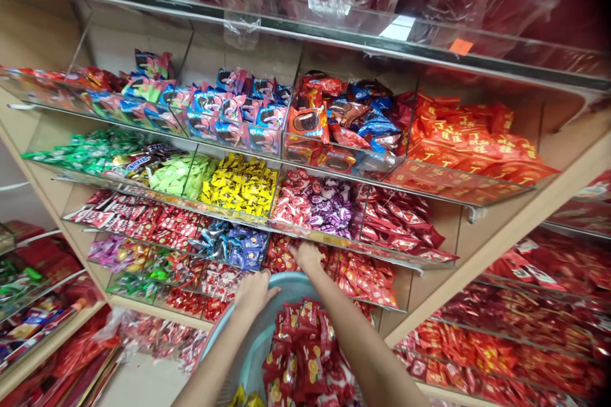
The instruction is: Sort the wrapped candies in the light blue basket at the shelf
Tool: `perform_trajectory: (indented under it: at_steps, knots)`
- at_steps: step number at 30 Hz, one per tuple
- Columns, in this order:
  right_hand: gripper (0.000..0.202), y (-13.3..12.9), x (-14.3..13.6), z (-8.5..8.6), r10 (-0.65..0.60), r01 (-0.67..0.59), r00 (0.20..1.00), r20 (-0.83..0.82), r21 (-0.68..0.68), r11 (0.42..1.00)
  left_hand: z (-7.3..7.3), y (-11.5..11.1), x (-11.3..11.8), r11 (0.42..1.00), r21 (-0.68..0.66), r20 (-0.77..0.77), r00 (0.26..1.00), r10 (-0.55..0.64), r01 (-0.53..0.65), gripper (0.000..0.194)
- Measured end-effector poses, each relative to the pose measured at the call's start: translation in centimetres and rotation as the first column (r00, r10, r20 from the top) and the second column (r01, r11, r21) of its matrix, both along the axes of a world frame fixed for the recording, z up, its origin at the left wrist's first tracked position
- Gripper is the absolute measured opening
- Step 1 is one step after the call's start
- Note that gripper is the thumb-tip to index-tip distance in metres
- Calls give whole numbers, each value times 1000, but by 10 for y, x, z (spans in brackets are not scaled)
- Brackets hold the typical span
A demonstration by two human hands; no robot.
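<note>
A light-blue plastic basin [286, 280] is below my hands, loaded with red-wrapped candies [305, 350] and a few yellow-wrapped pieces [245, 397]. My left hand [252, 296] is closed over the basin's far left rim, its thumb lying toward the inside. Beyond the far rim, my right hand [308, 257] reaches under a glass shelf edge into a compartment of red-wrapped candies [279, 254]. Its fingers look stretched out among them, with the tips partly hidden; no candy shows plainly in its grasp.
Tiered glass shelves [238, 216] with dividers hold yellow candies [241, 184], purple candies [331, 206], blue packets [248, 248] and orange-red packets [472, 133]. Glass lips jut out above my right hand. A wooden side panel [501, 241] slants at right, with more red packets [525, 311] beyond.
</note>
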State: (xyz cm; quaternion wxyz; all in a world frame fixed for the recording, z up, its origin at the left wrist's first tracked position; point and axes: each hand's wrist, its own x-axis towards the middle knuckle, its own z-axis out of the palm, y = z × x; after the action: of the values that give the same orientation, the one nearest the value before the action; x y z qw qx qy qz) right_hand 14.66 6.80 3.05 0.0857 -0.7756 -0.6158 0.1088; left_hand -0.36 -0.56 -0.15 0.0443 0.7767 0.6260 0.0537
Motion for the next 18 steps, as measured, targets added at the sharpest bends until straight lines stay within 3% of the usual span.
perform_trajectory:
  at_steps: [7,13,18]
  knots:
    - [42,1,-2,-10,7,-7,1000,-14,44,999,-1,0,-1,1000,5,6,1000,-4,4,43]
    - [42,-6,11,-4,19,-17,1000,-23,55,998,0,-1,0,1000,-8,-2,1000,2,-2,45]
    - [51,-7,-5,-5,52,-52,997,-50,15,999,1,-3,0,1000,-15,19,1000,3,-3,43]
